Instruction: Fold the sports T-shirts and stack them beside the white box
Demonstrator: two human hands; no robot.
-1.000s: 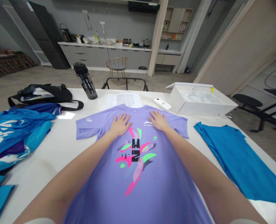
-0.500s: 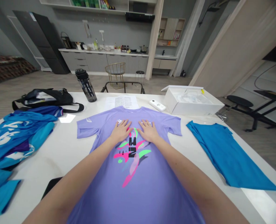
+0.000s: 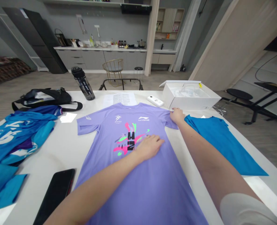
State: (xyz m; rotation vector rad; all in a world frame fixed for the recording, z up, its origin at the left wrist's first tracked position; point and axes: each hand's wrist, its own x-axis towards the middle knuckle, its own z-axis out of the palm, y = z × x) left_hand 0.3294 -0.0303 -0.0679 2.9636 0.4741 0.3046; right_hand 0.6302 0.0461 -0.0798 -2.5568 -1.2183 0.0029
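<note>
A purple T-shirt lies spread front side up on the white table, collar away from me, with a pink, green and black print on its chest. My right hand is at the outer edge of the right-hand sleeve, fingers closed on the cloth. Over the chest, just right of the print, my left hand rests on the shirt with fingers loosely out, holding nothing. A folded blue shirt lies beyond my right forearm.
On the left are a heap of blue clothes, a black bag and a phone. Along the far edge stand a dark bottle, printed papers, a small white device and an open white box.
My right hand has moved from the chest out to the right-hand sleeve and closed on it. My left hand has shifted right and nearer to me, uncovering the chest logos.
</note>
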